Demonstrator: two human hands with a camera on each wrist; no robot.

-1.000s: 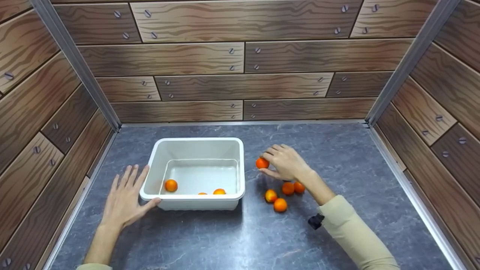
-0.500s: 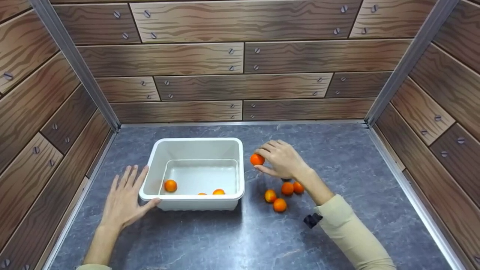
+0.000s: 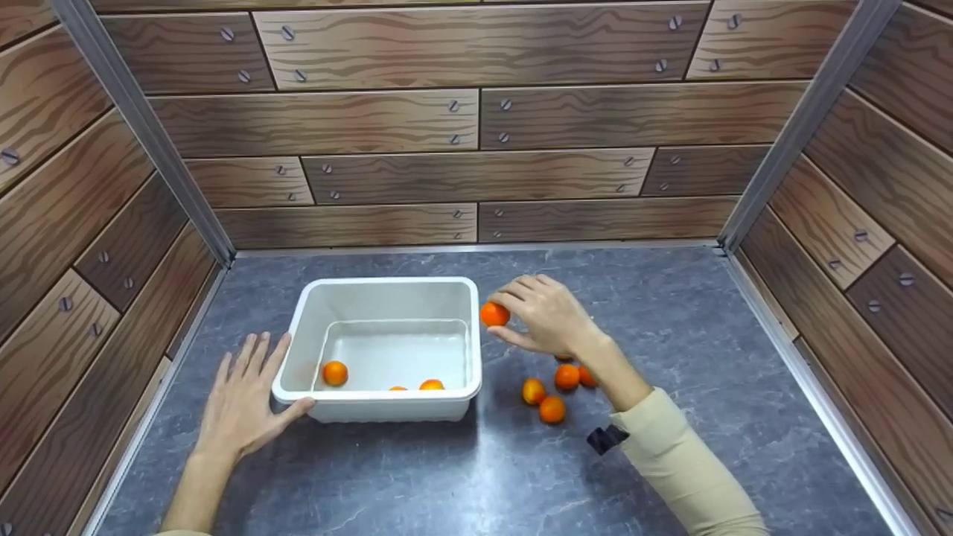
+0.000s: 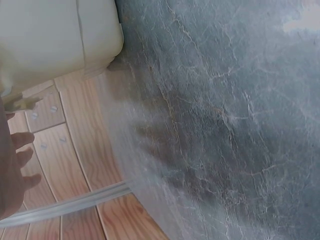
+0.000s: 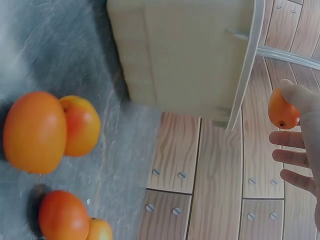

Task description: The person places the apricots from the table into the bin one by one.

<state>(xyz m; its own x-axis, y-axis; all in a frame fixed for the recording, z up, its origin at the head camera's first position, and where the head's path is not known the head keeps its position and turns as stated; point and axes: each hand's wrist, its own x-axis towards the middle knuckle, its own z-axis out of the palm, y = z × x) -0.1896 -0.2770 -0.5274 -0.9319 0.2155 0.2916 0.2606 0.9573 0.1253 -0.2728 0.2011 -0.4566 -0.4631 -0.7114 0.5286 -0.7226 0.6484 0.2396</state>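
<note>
So the white bin [image 3: 376, 409] sits left of centre on the dark marbled tabletop [image 3: 417, 484], with plank-print walls [image 3: 476, 119] behind and on both sides, and metal strips [image 3: 476, 248] running along the edges. The bin's right wall is the main thing in the way, since it stands between the held fruit [image 3: 495, 314] and the inside of the bin. Its front wall also blocks part of the view: there's one fruit at the left [image 3: 335, 373] in plain sight, a partly hidden one at the right [image 3: 432, 385], and just a sliver of a middle one [image 3: 398, 388] over the rim. Right of the bin is a loose bunch of fruits [image 3: 552, 409], a couple partly covered by the right wrist [image 3: 607, 353], and a little black device [image 3: 607, 439] is by the sleeve [image 3: 685, 461]. The held fruit is off the tabletop, just outside the bin's right rim, pinched between the thumb and fingers of the right hand [image 3: 543, 316]. It's smooth, roundish and bright reddish orange, and the right wrist camera shows a small dark spot at one end. The left hand [image 3: 242, 402] is flat with spread fingers by the bin's left side, thumb at the front corner, gripping nothing.
</note>
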